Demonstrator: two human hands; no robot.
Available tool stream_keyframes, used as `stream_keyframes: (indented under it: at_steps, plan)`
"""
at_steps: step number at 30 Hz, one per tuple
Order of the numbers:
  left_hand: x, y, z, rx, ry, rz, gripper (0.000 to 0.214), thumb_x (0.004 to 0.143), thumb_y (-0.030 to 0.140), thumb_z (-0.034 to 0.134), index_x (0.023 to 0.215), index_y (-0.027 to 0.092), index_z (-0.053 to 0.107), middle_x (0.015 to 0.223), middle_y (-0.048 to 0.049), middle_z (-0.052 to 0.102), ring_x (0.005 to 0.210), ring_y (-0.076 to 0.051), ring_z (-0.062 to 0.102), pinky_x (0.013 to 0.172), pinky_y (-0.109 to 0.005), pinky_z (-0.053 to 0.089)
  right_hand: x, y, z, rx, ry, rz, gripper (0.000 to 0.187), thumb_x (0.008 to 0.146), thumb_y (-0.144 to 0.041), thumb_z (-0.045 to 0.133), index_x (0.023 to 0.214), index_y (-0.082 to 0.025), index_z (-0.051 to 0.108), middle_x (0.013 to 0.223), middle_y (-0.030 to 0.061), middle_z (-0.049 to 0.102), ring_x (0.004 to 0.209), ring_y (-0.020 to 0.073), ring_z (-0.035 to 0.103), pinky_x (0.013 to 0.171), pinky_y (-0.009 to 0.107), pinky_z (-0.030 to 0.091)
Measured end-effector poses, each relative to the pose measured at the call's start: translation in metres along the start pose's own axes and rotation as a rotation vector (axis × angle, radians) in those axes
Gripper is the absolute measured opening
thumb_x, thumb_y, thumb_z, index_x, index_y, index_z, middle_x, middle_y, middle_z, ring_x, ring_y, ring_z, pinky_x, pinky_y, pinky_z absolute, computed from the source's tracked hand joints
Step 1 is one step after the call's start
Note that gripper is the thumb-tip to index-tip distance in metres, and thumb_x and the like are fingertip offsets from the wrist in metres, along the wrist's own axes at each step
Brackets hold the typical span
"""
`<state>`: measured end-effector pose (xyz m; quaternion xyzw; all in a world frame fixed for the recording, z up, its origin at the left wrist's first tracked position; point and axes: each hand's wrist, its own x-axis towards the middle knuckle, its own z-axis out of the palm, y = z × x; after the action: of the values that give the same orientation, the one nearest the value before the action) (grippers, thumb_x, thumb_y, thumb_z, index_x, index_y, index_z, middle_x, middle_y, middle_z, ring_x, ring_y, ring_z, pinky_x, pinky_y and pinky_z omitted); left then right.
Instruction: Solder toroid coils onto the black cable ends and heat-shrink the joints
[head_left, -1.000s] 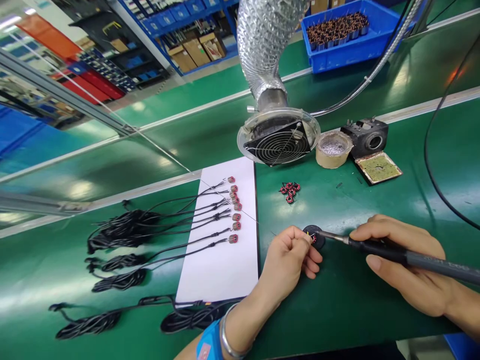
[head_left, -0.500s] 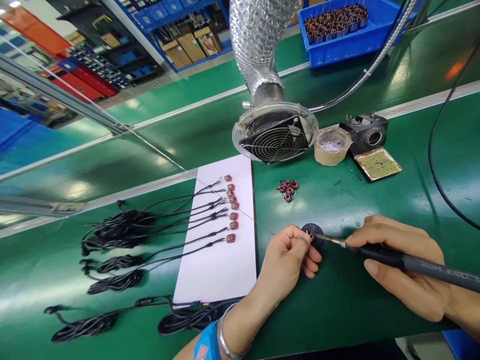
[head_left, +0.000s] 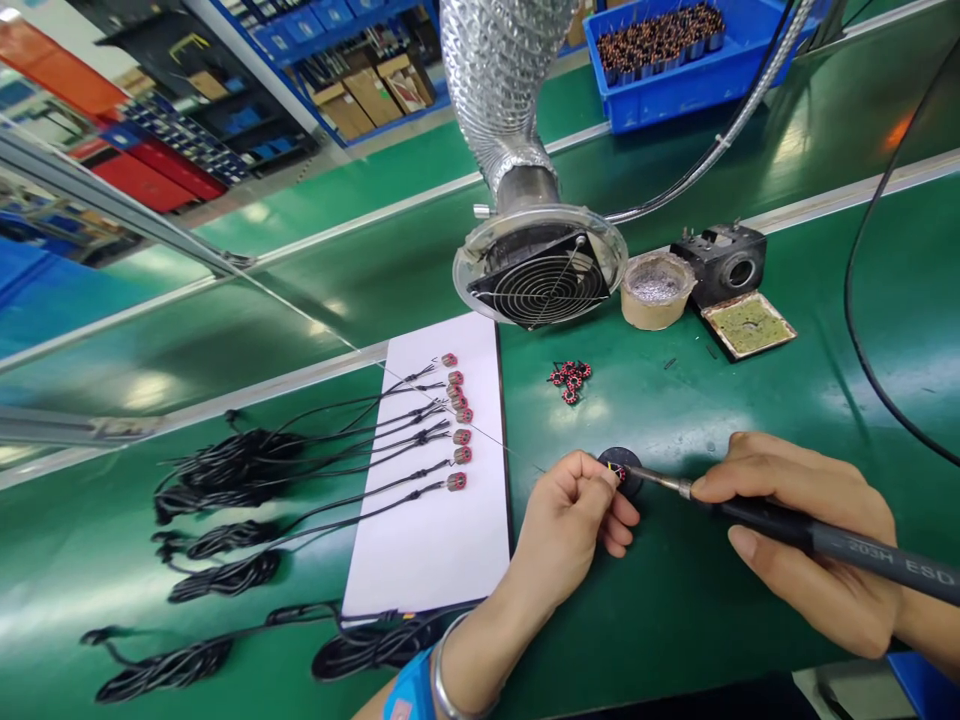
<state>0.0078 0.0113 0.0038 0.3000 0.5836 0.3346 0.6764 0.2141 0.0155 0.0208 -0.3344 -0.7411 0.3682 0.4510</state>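
My right hand [head_left: 817, 535] grips a soldering iron [head_left: 862, 550] like a pen, its tip pointing left. The tip meets a small red-and-black round part [head_left: 621, 473], which sits on a black round base [head_left: 632, 484]. At its left side my left hand [head_left: 574, 515] is closed in a pinch. A thin solder wire [head_left: 420, 385] stretches from the upper left down to these fingers. Something small and yellow, seemingly a wire end, shows at the fingertips; the fingers hide part of the work.
A fume extractor [head_left: 544, 275] hangs above the bench, beside a solder-filled pot [head_left: 654, 310] and an iron stand with sponge [head_left: 750, 325]. Small red-black parts [head_left: 570, 380] lie nearby. Black cables [head_left: 232, 460] and several red-topped parts [head_left: 457, 481] lie left, partly on white board [head_left: 420, 540].
The view has shifted slightly, moving the background a little left. Both hands keep nearly the same pose, with the iron's tip still at the small round part.
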Motion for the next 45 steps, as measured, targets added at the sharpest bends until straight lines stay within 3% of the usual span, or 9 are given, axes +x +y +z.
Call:
stream_keyframes:
  at_steps: [17,21,26,29,32,36,39,42,45]
  plan:
    - [0.001,0.001,-0.001,-0.009,-0.031,-0.006,0.033,0.077,0.045,0.068,0.073,0.017,0.051,0.054,0.0015,0.065,0.041,-0.008,0.054,0.041,-0.018,0.044,-0.001,0.007,-0.002,-0.103,0.042,-0.009,0.032,0.082,-0.010,0.053,0.110,-0.022,0.062,0.075,0.0012,0.060,0.062,0.0149,0.054,0.054,0.029,0.043]
    - [0.000,0.002,-0.005,0.013,-0.064,-0.028,0.036,0.076,0.050,0.068,0.076,0.018,0.050,0.055,0.0026,0.063,0.041,-0.008,0.053,0.041,-0.018,0.042,0.015,0.024,-0.010,-0.296,0.153,-0.092,0.032,0.086,-0.012,0.058,0.116,-0.023,0.062,0.093,0.0050,0.067,0.079,0.0192,0.061,0.068,0.033,0.050]
    - [-0.007,0.006,-0.013,0.173,-0.110,-0.009,0.034,0.077,0.047,0.067,0.080,0.018,0.050,0.063,0.0026,0.062,0.046,-0.007,0.052,0.045,-0.019,0.041,0.052,0.064,-0.028,-0.560,0.328,-0.144,0.033,0.091,-0.020,0.060,0.124,-0.025,0.063,0.103,0.0067,0.069,0.094,0.0233,0.064,0.086,0.040,0.051]
    - [-0.014,0.007,-0.017,0.288,-0.112,0.007,0.028,0.079,0.039,0.066,0.084,0.019,0.048,0.064,0.0047,0.058,0.049,-0.007,0.049,0.047,-0.018,0.037,0.057,0.076,-0.028,-0.591,0.274,-0.068,0.032,0.095,-0.021,0.055,0.125,-0.023,0.062,0.104,0.0066,0.070,0.092,0.0212,0.067,0.084,0.037,0.053]
    - [-0.019,0.005,-0.020,0.360,-0.102,0.045,0.021,0.084,0.033,0.063,0.090,0.020,0.048,0.061,0.0074,0.052,0.050,-0.007,0.044,0.050,-0.019,0.035,0.045,0.065,-0.014,-0.476,0.182,-0.085,0.029,0.096,-0.013,0.051,0.122,-0.022,0.060,0.086,0.0021,0.070,0.069,0.0138,0.065,0.069,0.028,0.054]
    - [-0.020,0.003,-0.022,0.419,-0.110,0.042,0.025,0.089,0.030,0.056,0.110,0.021,0.046,0.059,0.0082,0.052,0.050,-0.009,0.041,0.049,-0.020,0.032,0.026,0.042,0.016,-0.342,-0.119,-0.130,0.019,0.090,-0.012,0.056,0.108,-0.021,0.059,0.082,0.0023,0.067,0.071,0.0153,0.060,0.066,0.027,0.051]
    - [-0.020,0.004,-0.022,0.459,-0.135,0.030,0.031,0.091,0.028,0.052,0.119,0.019,0.044,0.059,0.0075,0.053,0.051,-0.010,0.041,0.049,-0.021,0.031,0.022,0.040,0.033,-0.301,-0.259,-0.089,0.027,0.085,-0.011,0.057,0.109,-0.021,0.056,0.085,0.0036,0.067,0.075,0.0181,0.058,0.065,0.028,0.049]
    - [-0.020,0.005,-0.022,0.493,-0.138,0.047,0.031,0.092,0.028,0.051,0.120,0.017,0.044,0.059,0.0070,0.053,0.052,-0.011,0.042,0.050,-0.022,0.031,0.023,0.046,0.041,-0.266,-0.264,-0.104,0.028,0.084,-0.007,0.054,0.108,-0.022,0.056,0.084,0.0020,0.067,0.073,0.0166,0.057,0.064,0.026,0.047]
    - [-0.020,0.005,-0.024,0.465,-0.126,0.092,0.027,0.094,0.031,0.048,0.117,0.018,0.046,0.057,0.0068,0.053,0.053,-0.011,0.042,0.053,-0.022,0.032,0.024,0.049,0.041,-0.263,-0.171,-0.199,0.024,0.086,-0.009,0.055,0.105,-0.023,0.054,0.078,0.0000,0.064,0.067,0.0155,0.050,0.061,0.026,0.044]
